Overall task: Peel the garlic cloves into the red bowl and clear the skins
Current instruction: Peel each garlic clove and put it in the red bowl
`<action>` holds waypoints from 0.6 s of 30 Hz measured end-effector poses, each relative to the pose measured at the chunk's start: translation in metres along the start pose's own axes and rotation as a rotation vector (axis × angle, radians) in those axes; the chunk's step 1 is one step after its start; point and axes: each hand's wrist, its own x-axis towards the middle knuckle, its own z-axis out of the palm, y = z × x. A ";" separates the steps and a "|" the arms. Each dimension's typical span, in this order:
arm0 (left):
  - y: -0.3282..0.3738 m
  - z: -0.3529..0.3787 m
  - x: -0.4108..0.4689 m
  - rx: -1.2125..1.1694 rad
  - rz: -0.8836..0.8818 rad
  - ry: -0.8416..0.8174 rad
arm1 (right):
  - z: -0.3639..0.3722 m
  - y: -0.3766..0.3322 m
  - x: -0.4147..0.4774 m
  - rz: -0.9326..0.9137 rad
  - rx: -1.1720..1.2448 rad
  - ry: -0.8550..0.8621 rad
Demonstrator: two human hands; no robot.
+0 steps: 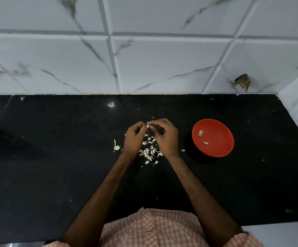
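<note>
While both hands meet at the centre of the frame, the left hand (133, 136) and right hand (164, 134) pinch one garlic clove (147, 126) between curled fingertips, above the black desk (55, 157). Loose skins (149, 152) lie scattered just below the hands. Right of centre sits the red bowl (221, 147), with a few peeled cloves (200, 133) inside.

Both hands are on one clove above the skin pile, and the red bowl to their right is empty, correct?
Not quite. The red bowl is not empty: the head view shows a few peeled cloves lying in it. The rest stands: the left hand and right hand pinch one clove above the skin pile, bowl to their right.
</note>
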 end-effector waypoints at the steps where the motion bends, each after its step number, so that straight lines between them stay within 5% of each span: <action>1: -0.001 0.000 0.000 0.002 0.004 0.005 | 0.000 0.000 0.000 0.007 0.008 -0.013; 8: -0.007 -0.003 0.002 0.033 0.027 -0.026 | -0.003 0.002 0.001 0.165 0.066 -0.101; 18: -0.012 -0.005 0.002 0.010 -0.025 0.047 | -0.002 0.000 0.000 0.388 0.373 -0.003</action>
